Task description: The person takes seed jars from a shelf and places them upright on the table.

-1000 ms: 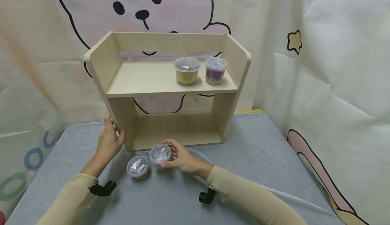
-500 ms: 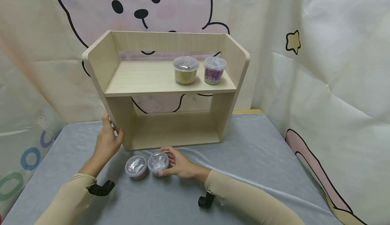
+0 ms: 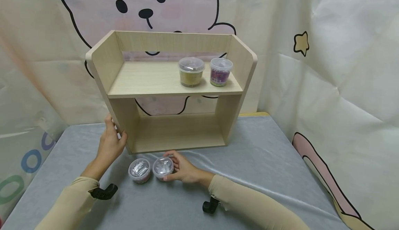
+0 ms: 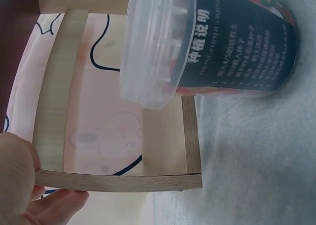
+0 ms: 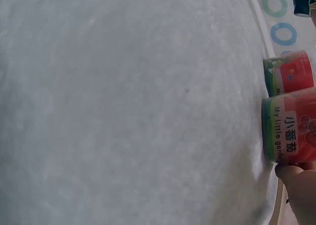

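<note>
Over grey cloth (image 3: 268, 160), both arms (image 3: 255, 202) slant inward, left fingers (image 3: 109, 124) gripping a shelf (image 3: 180, 129), right fingers (image 3: 174, 156) a cup (image 3: 162, 167).

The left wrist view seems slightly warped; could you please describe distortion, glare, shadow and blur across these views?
Head view: glints on the lids, soft shadows on the cloth; left wrist view: the shelf bows, and small print on the cup is soft; right wrist view: duller light, blurry cloth.

High head view, close wrist views
</note>
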Available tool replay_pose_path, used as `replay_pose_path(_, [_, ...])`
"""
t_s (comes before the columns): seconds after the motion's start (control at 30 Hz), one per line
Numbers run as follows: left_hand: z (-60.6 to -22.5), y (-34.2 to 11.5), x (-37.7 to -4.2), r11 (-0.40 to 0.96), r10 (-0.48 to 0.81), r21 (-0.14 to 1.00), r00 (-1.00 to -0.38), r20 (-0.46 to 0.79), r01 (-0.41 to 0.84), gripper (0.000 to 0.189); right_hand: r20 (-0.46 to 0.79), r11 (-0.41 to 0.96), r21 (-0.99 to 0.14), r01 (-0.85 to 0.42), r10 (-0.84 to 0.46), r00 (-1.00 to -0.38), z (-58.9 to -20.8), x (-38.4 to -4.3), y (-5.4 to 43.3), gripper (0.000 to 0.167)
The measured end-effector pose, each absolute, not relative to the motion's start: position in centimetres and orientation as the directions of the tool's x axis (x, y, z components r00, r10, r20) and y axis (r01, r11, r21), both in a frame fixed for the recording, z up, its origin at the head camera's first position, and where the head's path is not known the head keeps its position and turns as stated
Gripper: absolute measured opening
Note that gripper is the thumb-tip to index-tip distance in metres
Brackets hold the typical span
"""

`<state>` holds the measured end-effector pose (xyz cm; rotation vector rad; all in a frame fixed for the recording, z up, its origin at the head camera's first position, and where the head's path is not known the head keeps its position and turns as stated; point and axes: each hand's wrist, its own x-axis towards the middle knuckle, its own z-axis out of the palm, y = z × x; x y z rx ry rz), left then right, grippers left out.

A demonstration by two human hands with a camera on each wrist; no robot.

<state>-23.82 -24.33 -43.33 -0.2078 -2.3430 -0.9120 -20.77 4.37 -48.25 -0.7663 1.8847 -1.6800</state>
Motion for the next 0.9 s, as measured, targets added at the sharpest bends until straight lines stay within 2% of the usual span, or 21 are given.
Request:
replay_pose_path(0.3, [-43.14, -24.2, -23.76, 0.746, -0.074, 0.567, -0.803, 0.591, 0.348, 0.074, -0.005, 0.128, -0.984, -0.125, -0.721, -0.693, -48.54, -20.99, 4.65, 0.071])
replay_pose_path(0.67, [-43.32, -24.27, -23.59, 0.745, -0.08, 0.575, -0.811, 0.579, 0.337, 0.075, -0.009, 0.11, -0.988, -0.105, -0.732, -0.682, -48.85, -20.96, 4.59, 0.072])
replay_pose_path(0.9, [-43.2, -24.17, -23.6, 0.753, -0.072, 0.563, -0.808, 0.585, 0.34, 0.074, -0.022, 0.112, -0.99, -0.083, -0.711, -0.703, -48.62, -21.09, 4.4, 0.078])
